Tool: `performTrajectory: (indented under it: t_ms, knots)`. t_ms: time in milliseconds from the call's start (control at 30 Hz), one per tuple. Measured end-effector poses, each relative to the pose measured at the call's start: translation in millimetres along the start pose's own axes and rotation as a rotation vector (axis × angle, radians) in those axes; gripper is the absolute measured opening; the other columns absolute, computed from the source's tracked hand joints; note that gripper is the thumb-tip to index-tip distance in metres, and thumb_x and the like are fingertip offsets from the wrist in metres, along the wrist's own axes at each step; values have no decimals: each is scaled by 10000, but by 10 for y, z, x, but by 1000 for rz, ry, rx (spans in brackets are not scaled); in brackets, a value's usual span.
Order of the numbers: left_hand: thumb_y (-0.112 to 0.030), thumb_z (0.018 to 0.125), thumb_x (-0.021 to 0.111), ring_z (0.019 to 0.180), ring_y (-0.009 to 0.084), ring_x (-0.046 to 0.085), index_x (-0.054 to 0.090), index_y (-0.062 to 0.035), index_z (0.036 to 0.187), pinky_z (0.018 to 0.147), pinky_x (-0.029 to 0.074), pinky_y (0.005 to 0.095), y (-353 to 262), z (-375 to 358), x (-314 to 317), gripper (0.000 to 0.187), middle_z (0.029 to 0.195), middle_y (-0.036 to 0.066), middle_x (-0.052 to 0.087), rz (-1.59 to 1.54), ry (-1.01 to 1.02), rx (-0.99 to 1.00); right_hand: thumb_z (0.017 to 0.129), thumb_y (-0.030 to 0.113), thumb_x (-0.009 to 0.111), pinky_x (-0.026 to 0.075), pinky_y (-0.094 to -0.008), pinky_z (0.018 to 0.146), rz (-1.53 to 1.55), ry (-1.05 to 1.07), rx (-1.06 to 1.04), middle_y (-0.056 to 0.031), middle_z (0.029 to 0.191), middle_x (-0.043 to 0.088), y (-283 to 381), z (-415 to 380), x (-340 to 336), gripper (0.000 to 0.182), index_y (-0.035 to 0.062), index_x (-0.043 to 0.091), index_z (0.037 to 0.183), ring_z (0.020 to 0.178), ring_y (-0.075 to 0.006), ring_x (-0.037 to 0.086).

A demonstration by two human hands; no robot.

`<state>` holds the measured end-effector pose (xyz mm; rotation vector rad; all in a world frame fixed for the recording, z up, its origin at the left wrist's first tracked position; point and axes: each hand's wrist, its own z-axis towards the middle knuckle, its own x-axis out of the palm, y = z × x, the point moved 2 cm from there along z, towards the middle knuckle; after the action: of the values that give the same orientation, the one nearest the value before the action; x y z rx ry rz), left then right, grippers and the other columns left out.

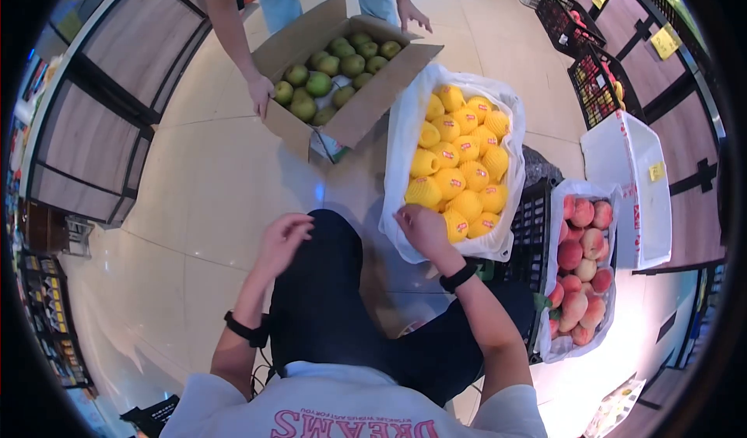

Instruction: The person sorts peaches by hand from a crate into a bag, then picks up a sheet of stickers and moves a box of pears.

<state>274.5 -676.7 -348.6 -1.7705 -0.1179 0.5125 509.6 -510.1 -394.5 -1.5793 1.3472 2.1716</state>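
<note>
My left hand (286,240) is raised above my left knee, fingers loosely bent and apart, with nothing visible in it. My right hand (424,229) is at the near left corner of a crate lined with white plastic (398,146). Its fingers are curled over the liner's edge, and whatever they grip is hidden. Inside the crate sit several round fruits in yellow foam nets (450,183), many with a red label. Ahead on the left, another person's hands (261,92) are at a tilted open cardboard box (373,88) of green-brown pears (319,84).
To the right of the yellow fruit stands a black crate (529,232), then a lined crate of peaches (574,259). A white foam box (650,189) leans on its side near the shelving. Black fruit baskets (595,84) line the back right. Shelves (117,96) run along the left.
</note>
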Motion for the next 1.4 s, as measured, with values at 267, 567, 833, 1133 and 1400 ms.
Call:
performTrajectory:
  t_ms: [267, 567, 833, 1133, 1400]
  knots:
    - [-85, 881, 506, 688, 135, 570, 532, -47, 1132, 608, 471, 245, 1217, -324, -1792, 255, 870, 66, 600, -821, -585, -235, 836, 415, 615, 503, -363, 691, 1051, -17, 513, -84, 962, 590, -112, 1281, 377, 560, -14, 466, 1164, 810, -216, 599]
    - [-151, 888, 530, 740, 136, 580, 540, -41, 1105, 632, 465, 242, 1990, -145, -1637, 243, 926, 64, 603, -653, -415, -486, 823, 153, 637, 526, -388, 755, 1507, -134, 633, -107, 1053, 596, -110, 2303, 1076, 377, 11, 488, 1139, 904, -244, 615]
    - [-229, 892, 553, 932, 185, 593, 518, -35, 1174, 802, 453, 294, 1636, 768, -877, 344, 1119, 98, 580, -582, -131, -322, 773, 25, 642, 505, -327, 747, 1398, -364, 558, -117, 976, 623, 174, 2028, 866, 316, -65, 545, 1060, 844, -214, 619]
    - [-434, 759, 686, 1001, 236, 546, 490, -51, 1208, 863, 411, 392, 1548, 1047, -660, 622, 1143, 110, 545, -555, -403, -526, 787, 67, 630, 488, -270, 717, 1054, -48, 490, -91, 913, 649, 773, 1036, 812, 236, -53, 620, 990, 794, -145, 611]
    - [-296, 705, 699, 805, 273, 567, 495, -44, 1036, 678, 490, 369, 1731, 731, -952, 463, 971, 114, 529, -653, -260, -804, 817, 100, 636, 455, -224, 684, 1342, -134, 676, -39, 879, 641, 989, 573, 1058, 187, -36, 634, 946, 752, -84, 574]
